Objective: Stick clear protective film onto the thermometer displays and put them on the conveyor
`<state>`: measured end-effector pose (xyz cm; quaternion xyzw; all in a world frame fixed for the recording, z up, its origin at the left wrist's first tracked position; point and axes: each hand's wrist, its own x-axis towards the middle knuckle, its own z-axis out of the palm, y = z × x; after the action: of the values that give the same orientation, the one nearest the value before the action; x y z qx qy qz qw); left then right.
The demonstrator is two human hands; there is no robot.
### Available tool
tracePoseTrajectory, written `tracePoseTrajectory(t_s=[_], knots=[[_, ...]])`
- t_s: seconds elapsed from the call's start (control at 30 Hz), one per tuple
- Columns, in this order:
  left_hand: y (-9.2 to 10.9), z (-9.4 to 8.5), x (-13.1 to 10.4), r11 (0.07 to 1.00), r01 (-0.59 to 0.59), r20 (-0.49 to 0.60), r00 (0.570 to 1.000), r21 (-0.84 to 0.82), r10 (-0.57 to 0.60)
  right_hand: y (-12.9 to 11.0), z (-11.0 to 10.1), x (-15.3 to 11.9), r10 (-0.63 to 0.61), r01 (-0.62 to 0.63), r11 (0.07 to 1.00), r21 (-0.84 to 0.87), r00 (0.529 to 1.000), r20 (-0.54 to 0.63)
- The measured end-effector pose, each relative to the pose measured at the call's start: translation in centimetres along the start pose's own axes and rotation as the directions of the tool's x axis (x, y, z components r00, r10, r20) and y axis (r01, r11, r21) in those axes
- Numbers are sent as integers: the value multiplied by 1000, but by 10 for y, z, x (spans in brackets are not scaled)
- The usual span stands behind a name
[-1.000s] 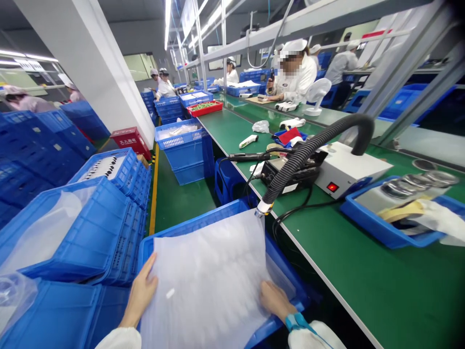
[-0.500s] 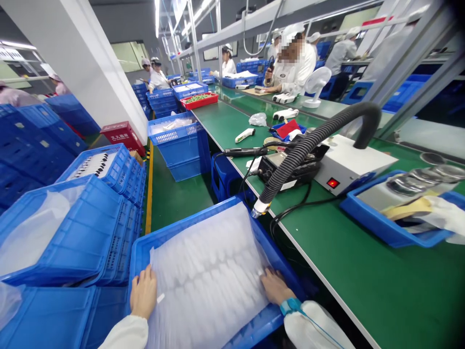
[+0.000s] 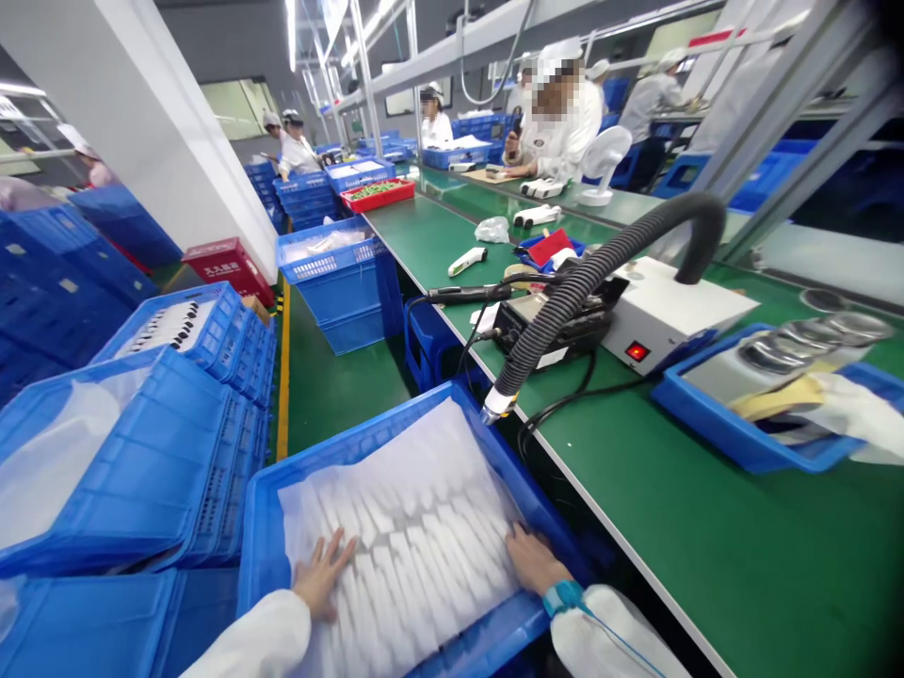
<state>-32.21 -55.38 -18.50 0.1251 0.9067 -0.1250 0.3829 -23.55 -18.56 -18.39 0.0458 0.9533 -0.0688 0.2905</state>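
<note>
In front of me is a blue plastic crate. A thin translucent white sheet lies in it over rows of slim white pieces, whose kind I cannot make out through the cover. My left hand rests on the sheet's left part with its fingers spread. At the right edge of the sheet, my right hand touches it beside the crate's inner wall; its fingers are extended, with the tips partly hidden. A teal band circles my right wrist.
The green workbench runs along the right, holding a white box with a black flexible hose whose nozzle hangs near the crate's corner. A blue tray stands farther right. Stacked blue crates fill the left. A co-worker sits across the bench.
My left hand has moved right from the crate's left side onto the sheet, fingers spreading. The sheet now lies flatter, and the white pieces show more clearly. My right hand stays about where it was.
</note>
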Motion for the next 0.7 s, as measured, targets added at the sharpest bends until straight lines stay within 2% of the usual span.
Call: tracePoseTrajectory(t_s=[0.07, 0.13, 0.17, 0.23, 0.3, 0.33, 0.37, 0.43, 0.5, 0.6, 0.7], knots=[[10, -19, 3, 997, -52, -59, 997, -58, 49, -1, -1, -2, 11, -11, 1000, 6, 1000, -2], [39, -41, 2, 983, -174, -187, 969, -60, 160, -2, -2, -3, 28, -28, 999, 21, 1000, -8], [60, -51, 2, 966, -254, -262, 937, -56, 231, -2, -3, -3, 35, -35, 999, 32, 999, -9], [110, -71, 3, 912, -410, -399, 840, -23, 368, -4, -7, -5, 38, -37, 997, 64, 999, -7], [161, -86, 12, 851, -524, -477, 740, 33, 474, -5, -15, -10, 22, -20, 994, 108, 1000, -14], [183, -92, 20, 839, -542, -504, 711, 50, 490, -6, -21, -15, 9, -5, 991, 132, 1000, -26], [202, -96, 30, 843, -535, -529, 701, 53, 478, -7, -27, -21, -4, 10, 988, 155, 999, -43], [227, -101, 55, 880, -474, -552, 728, 24, 407, -9, -39, -39, -18, 34, 981, 193, 996, -84], [237, -99, 82, 914, -406, -531, 778, -16, 336, -8, -46, -63, -36, 71, 965, 254, 989, -143], [235, -92, 115, 928, -371, -469, 827, -38, 311, 0, -41, -105, -50, 162, 912, 378, 956, -288], [228, -89, 130, 916, -400, -459, 819, -26, 344, 15, -25, -144, -34, 198, 853, 483, 945, -327]])
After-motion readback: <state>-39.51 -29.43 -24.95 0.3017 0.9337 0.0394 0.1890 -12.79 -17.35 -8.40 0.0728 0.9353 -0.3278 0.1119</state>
